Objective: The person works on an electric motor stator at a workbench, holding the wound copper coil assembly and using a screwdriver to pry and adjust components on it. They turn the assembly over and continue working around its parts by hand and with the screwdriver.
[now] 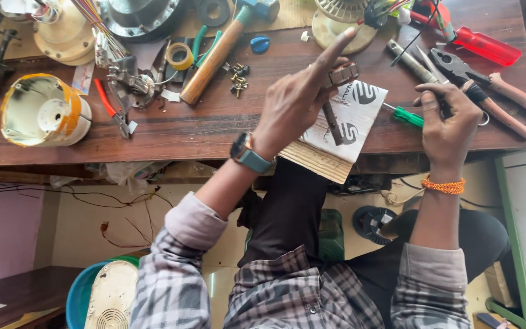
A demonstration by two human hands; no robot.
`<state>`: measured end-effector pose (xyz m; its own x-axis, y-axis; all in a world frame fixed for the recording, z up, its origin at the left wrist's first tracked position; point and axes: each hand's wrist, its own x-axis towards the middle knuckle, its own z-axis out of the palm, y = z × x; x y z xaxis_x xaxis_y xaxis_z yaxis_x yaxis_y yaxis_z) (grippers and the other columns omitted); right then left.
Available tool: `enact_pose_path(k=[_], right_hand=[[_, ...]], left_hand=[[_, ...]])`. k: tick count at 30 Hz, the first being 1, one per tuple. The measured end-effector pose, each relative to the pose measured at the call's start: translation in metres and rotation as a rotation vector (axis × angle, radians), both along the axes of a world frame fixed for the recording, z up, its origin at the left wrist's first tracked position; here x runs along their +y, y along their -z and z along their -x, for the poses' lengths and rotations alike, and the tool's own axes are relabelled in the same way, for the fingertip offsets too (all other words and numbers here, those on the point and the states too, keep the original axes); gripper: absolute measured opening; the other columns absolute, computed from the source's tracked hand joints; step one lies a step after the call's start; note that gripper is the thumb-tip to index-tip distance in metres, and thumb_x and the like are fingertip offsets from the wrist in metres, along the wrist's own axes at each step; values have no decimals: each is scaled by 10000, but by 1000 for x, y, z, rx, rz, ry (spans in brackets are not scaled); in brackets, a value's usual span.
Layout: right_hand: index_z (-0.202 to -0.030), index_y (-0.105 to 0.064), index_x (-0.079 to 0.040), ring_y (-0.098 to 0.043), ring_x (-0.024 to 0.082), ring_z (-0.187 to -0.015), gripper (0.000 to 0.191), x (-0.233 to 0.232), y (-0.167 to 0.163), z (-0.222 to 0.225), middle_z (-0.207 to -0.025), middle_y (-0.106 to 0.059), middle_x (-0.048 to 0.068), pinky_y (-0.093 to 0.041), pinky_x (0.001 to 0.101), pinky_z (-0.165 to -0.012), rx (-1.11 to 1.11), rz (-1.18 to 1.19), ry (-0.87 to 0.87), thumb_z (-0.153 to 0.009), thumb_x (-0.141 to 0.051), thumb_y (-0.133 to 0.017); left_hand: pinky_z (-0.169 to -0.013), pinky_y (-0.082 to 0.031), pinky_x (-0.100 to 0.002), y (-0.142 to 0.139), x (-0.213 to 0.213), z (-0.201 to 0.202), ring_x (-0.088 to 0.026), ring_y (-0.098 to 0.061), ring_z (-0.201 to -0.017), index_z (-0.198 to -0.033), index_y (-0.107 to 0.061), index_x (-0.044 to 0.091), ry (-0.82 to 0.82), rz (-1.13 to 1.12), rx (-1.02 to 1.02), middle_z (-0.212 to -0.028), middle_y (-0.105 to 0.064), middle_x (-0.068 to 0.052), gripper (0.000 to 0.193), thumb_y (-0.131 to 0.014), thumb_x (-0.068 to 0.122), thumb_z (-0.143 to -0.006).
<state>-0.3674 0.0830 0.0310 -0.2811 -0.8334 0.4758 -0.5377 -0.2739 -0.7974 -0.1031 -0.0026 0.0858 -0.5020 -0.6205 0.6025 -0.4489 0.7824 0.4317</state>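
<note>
cluttered bench [214, 128]: right hand [448, 125] fingers [428, 100] pinch green screwdriver [406, 116].

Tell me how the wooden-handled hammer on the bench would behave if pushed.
The wooden-handled hammer looks stiff. Its round handle might roll, though the head would likely stop it. Probably head-heavy, so it may pivot into the small screws beside it.

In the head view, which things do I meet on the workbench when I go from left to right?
Yellow-banded housing → red-handled cutter → tape roll → hammer → left hand → green screwdriver → right hand → red screwdriver
</note>
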Motion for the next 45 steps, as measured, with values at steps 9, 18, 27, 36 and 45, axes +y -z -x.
enact_pose_path(k=[9,18,27,36,45], right_hand=[[-1133,-721,48,-678,125,-892,121,-2,-2,-5,-966,-701,84,-503,243,-796,43,-11,-3,-1091,38,-608],[-1131,-729,26,-662,146,-823,113,-7,-12,-18,-917,-692,96,-490,273,-732,211,-41,43,-1072,-4,-637],[-1130,-723,18,-674,156,-830,115,-9,-17,-21,-921,-696,99,-505,284,-753,227,-44,21,-1069,-24,-635],[-1092,-742,21,-656,180,-898,107,-9,-16,-23,-973,-717,97,-493,275,-777,352,66,93,-1066,-5,-642],[-1174,-698,18,-675,130,-934,167,44,-29,-114,-1041,-717,80,-559,278,-840,-165,-142,-53,-1081,-86,-605]], left_hand=[[-900,-535,-377,15,-6,-24,-243,-687,-1059,-1671,-106,273,279,6,73,-1395,-641,-44,1040,-775,112,-891],[-964,-542,-463,-1,-26,-35,-348,-678,-1138,-1647,-139,250,437,-67,-19,-1432,-670,-51,938,-701,-2,-940],[-606,-514,-437,-25,-42,-14,-261,-696,-686,-1653,-155,280,455,59,-325,-1010,-772,-19,990,-622,-83,-860],[-1087,-443,-417,-2,-32,-17,-242,-547,-1251,-1627,-230,379,351,262,-174,-1429,-602,32,947,-688,8,-885],[-1220,-384,-404,43,-19,-51,-234,-341,-1556,-1407,-530,343,259,219,-64,-1695,-299,16,538,-724,82,-978]])
